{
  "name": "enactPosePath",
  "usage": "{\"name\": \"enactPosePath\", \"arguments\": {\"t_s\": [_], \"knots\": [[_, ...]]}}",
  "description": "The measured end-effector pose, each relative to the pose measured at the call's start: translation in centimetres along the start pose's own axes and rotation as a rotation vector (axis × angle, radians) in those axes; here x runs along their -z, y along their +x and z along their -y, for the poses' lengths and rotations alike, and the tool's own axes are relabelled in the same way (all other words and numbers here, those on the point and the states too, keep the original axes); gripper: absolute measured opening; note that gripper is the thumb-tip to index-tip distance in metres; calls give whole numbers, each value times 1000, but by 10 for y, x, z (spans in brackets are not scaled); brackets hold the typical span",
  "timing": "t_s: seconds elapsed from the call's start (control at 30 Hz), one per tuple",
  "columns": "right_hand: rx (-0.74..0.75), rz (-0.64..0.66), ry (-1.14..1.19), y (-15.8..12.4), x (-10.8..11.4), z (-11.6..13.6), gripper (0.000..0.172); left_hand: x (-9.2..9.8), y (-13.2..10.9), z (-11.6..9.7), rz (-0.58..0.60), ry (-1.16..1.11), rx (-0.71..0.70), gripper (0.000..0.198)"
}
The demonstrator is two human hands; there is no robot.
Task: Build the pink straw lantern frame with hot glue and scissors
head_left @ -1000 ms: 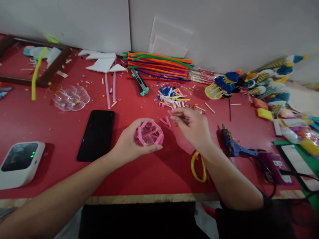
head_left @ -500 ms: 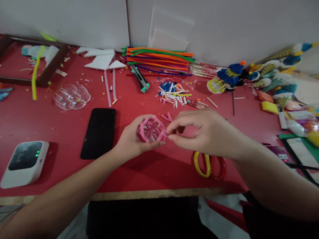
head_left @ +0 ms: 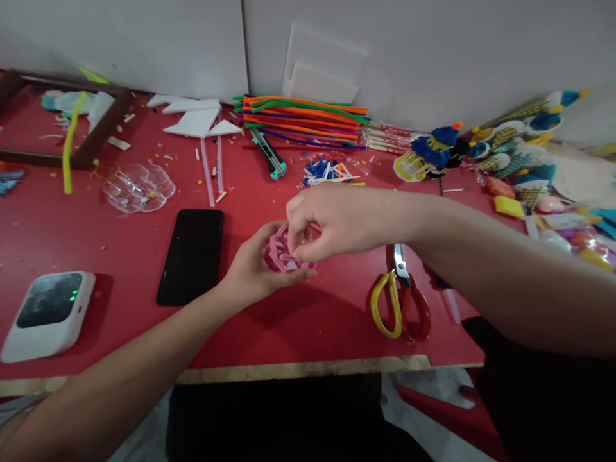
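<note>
A small pink basket-like frame [head_left: 275, 251], built of short pink sticks, sits in the curl of my left hand [head_left: 255, 260], its open top facing up. Over that top bends my right hand [head_left: 327, 221], thumb and finger pinched together inside or just above the rim. Whatever the pinch holds is hidden behind the fingers. Much of the frame's right side is covered by my right hand. Beyond my right wrist lies a pile of short coloured pieces [head_left: 325, 170], partly hidden.
Scissors [head_left: 395, 308] with yellow and red handles lie near the table edge. Left are a black phone [head_left: 191, 256], a white device [head_left: 48, 314] and a clear flower-shaped tray [head_left: 139, 187]. At the back are pipe cleaners [head_left: 303, 120], a cutter [head_left: 269, 154] and small penguin-like figures [head_left: 529, 154].
My right hand has moved left, from beside the pink frame to over its opening. The scissors' blades have come into sight under my forearm. My left hand keeps its hold.
</note>
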State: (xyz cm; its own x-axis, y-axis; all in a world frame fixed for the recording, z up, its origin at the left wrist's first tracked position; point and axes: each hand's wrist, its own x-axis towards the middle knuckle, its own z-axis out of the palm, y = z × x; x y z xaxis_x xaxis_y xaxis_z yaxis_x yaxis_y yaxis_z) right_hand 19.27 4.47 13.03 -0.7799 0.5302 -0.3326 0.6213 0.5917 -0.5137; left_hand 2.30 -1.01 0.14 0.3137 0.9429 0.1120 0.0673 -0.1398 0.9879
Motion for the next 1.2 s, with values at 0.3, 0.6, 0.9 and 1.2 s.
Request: {"name": "enactPosePath", "arguments": {"t_s": [0.3, 0.6, 0.9, 1.2], "knots": [[-55, 57, -18, 8, 4, 7, 14, 1, 0, -4, 15, 46, -18, 55], [-46, 37, -16, 8, -1, 8, 14, 2, 1, -1, 7, 68, -9, 57], [-63, 65, -12, 10, 2, 7, 10, 2, 1, -3, 21, 43, -8, 56], [-63, 80, 14, 7, 2, 5, 8, 2, 0, -1, 12, 75, -18, 61]]}}
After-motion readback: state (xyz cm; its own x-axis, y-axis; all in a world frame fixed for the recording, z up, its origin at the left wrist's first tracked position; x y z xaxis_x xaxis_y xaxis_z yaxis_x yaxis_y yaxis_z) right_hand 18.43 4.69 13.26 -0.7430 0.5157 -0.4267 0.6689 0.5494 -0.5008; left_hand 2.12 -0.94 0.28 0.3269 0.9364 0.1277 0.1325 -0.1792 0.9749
